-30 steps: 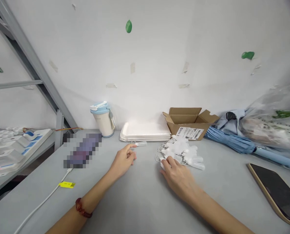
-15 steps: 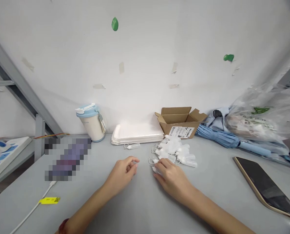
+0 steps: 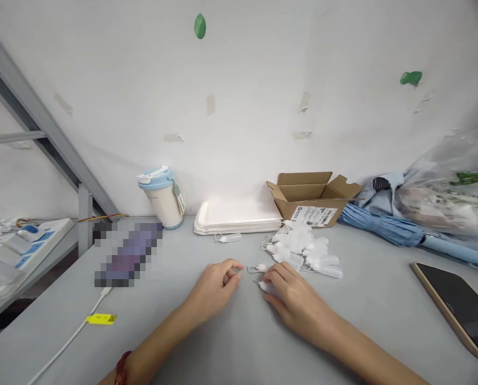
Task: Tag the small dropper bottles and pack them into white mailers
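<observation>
"What do we have in our right hand (image 3: 297, 299)?"

"Our thumb and forefinger pinch a small dropper bottle (image 3: 264, 286) at the near edge of the pile of translucent bottles (image 3: 297, 240), its white nozzle pointing left. What our other fingers there touch, we cannot tell."

"And our left hand (image 3: 212, 286)?"

"We have its fingers loosely curled, thumb and forefinger tips slightly apart, near the loop of a second bottle (image 3: 261, 268)."

"Where else on our grey table (image 3: 222, 347)?"

"One lone bottle (image 3: 231, 237) lies just before the white mailers (image 3: 239, 216); the pile sits in front of our cardboard box (image 3: 313, 214)."
</observation>
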{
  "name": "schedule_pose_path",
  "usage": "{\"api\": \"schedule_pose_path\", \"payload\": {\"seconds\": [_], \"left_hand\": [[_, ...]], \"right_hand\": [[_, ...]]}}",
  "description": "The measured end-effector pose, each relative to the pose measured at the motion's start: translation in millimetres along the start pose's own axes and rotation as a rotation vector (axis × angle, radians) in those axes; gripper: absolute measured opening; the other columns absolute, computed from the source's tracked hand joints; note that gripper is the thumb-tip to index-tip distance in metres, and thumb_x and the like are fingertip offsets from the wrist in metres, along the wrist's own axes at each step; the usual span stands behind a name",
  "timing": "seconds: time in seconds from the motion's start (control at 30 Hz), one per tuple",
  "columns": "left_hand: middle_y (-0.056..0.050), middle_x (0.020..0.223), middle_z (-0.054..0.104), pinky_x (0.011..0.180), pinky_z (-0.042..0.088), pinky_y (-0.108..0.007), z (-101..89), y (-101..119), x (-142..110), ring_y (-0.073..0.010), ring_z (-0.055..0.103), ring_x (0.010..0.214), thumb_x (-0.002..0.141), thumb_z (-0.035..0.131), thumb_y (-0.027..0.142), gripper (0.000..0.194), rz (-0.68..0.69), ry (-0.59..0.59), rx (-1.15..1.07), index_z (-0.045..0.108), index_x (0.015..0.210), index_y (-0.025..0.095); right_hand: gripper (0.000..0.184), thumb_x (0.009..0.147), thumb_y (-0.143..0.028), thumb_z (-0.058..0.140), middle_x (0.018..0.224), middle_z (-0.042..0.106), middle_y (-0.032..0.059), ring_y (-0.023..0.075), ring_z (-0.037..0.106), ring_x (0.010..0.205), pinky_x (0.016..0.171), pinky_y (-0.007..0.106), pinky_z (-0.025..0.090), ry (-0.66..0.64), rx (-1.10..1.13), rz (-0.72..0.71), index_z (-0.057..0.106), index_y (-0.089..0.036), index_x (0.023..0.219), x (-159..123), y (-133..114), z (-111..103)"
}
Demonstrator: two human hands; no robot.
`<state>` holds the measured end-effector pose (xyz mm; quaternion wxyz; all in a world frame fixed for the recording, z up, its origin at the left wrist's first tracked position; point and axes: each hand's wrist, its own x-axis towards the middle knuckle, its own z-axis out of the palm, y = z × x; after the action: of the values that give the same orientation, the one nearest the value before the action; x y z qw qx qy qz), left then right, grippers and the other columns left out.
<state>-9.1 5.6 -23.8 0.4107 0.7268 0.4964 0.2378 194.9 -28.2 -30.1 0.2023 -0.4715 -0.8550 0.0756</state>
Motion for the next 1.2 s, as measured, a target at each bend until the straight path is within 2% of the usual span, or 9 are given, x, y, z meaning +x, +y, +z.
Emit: {"api": "schedule_pose_path", "payload": {"seconds": [0.13, 0.27, 0.4, 0.53, 0.77, 0.87, 0.97, 1.1, 1.2], "left_hand": [[0.000, 0.065, 0.059, 0.054, 0.038, -0.024, -0.4, 2, 0, -0.0145, 0.050, 0.056, 0.081, 0.044, 0.033, 0.028, 0.003, 0.015, 0.009, 0.061, 0.097, 0.017], [0.000, 0.065, 0.057, 0.055, 0.040, -0.025, -0.8, 3, 2, -0.0146, 0.051, 0.056, 0.081, 0.044, 0.033, 0.029, -0.005, 0.016, -0.011, 0.061, 0.098, 0.017], [0.002, 0.065, 0.056, 0.057, 0.041, -0.025, 1.1, -3, 4, -0.0140, 0.051, 0.056, 0.081, 0.044, 0.033, 0.035, 0.012, 0.059, -0.045, 0.055, 0.111, 0.017], [0.002, 0.065, 0.056, 0.056, 0.041, -0.025, 2.3, -4, 5, -0.0140, 0.050, 0.056, 0.081, 0.046, 0.034, 0.039, 0.000, 0.070, -0.088, 0.051, 0.117, 0.017], [-0.001, 0.071, 0.058, 0.053, 0.041, -0.023, 2.3, 17, -3, -0.0111, 0.050, 0.055, 0.083, 0.047, 0.041, 0.040, -0.040, -0.032, -0.273, 0.055, 0.113, 0.016], [-0.003, 0.075, 0.060, 0.051, 0.040, -0.023, 4.4, 19, -5, -0.0106, 0.051, 0.053, 0.084, 0.045, 0.046, 0.044, -0.037, -0.070, -0.350, 0.055, 0.114, 0.016], [-0.004, 0.079, 0.060, 0.051, 0.041, -0.023, 5.0, 18, -5, -0.0112, 0.052, 0.056, 0.084, 0.045, 0.047, 0.044, -0.043, -0.041, -0.369, 0.057, 0.112, 0.015], [-0.004, 0.081, 0.060, 0.052, 0.042, -0.023, 2.1, 19, -3, -0.0116, 0.052, 0.060, 0.084, 0.046, 0.046, 0.039, -0.055, 0.014, -0.364, 0.061, 0.103, 0.016], [-0.003, 0.077, 0.060, 0.051, 0.040, -0.021, -0.3, 21, -2, -0.0105, 0.050, 0.058, 0.083, 0.048, 0.044, 0.033, -0.050, 0.008, -0.367, 0.064, 0.092, 0.016]], "right_hand": [[0.024, 0.073, -0.001, 0.052, 0.091, 0.057, 0.0087, 0.0230, 0.053, 0.085, 0.071, 0.037, 0.049, -0.012, 0.030, 0.020, 0.051, -0.016, 0.091, -3, 1, 0], [0.025, 0.075, -0.001, 0.044, 0.091, 0.057, 0.0098, 0.0227, 0.055, 0.085, 0.072, 0.037, 0.048, -0.012, 0.077, 0.034, 0.051, -0.016, 0.094, -4, 3, 0], [0.026, 0.077, -0.007, 0.041, 0.098, 0.056, 0.0087, 0.0188, 0.057, 0.084, 0.073, 0.033, 0.047, 0.027, 0.250, 0.154, 0.047, -0.018, 0.101, -3, 6, -7], [0.022, 0.078, -0.014, 0.041, 0.090, 0.058, 0.0045, 0.0179, 0.056, 0.080, 0.066, 0.029, 0.044, 0.061, 0.392, 0.299, 0.049, -0.020, 0.098, 1, 7, -17], [0.014, 0.081, -0.028, 0.041, 0.073, 0.056, -0.0001, 0.0139, 0.054, 0.066, 0.062, 0.027, 0.042, 0.118, 0.836, 0.445, 0.051, -0.019, 0.087, 8, 1, -31], [0.013, 0.079, -0.027, 0.042, 0.069, 0.055, -0.0013, 0.0131, 0.054, 0.063, 0.059, 0.026, 0.042, 0.124, 0.918, 0.448, 0.051, -0.019, 0.086, 9, -3, -33], [0.014, 0.079, -0.028, 0.044, 0.067, 0.054, -0.0019, 0.0125, 0.052, 0.062, 0.059, 0.025, 0.041, 0.106, 0.904, 0.421, 0.052, -0.019, 0.086, 9, -5, -33], [0.014, 0.079, -0.026, 0.044, 0.069, 0.053, -0.0020, 0.0113, 0.049, 0.061, 0.058, 0.023, 0.040, 0.059, 0.903, 0.370, 0.054, -0.019, 0.085, 7, -9, -31], [0.015, 0.080, -0.026, 0.043, 0.071, 0.053, -0.0016, 0.0113, 0.048, 0.061, 0.056, 0.023, 0.038, 0.008, 0.906, 0.355, 0.055, -0.019, 0.086, 4, -13, -29]]}}
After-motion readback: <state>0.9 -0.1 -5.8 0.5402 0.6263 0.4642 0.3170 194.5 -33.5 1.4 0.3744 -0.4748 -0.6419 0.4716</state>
